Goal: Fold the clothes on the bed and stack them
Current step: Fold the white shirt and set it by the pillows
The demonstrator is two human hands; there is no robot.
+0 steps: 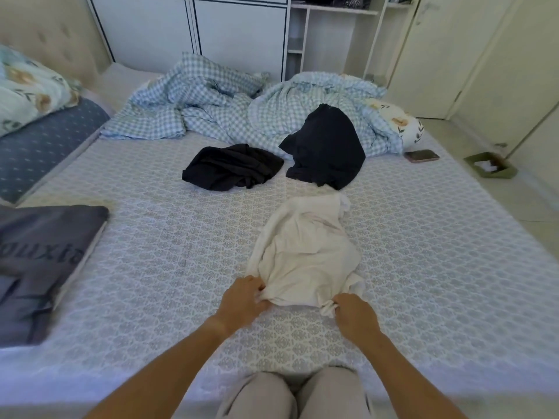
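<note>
Pinching white garment (305, 255) — both hands (243, 299).

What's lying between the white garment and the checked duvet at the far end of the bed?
In the head view, two black garments: one crumpled to the left, the other draped partly onto the duvet, its near edge almost meeting the white garment.

Home bedroom, bed (423, 267), pillows (27, 86), wardrobe (187, 25)

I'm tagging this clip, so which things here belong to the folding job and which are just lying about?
Job: white garment, gripped by left hand and right hand; black garment; second black garment; bed.
Lying about: phone, checked duvet, grey pillowcase, floral pillow.
</note>
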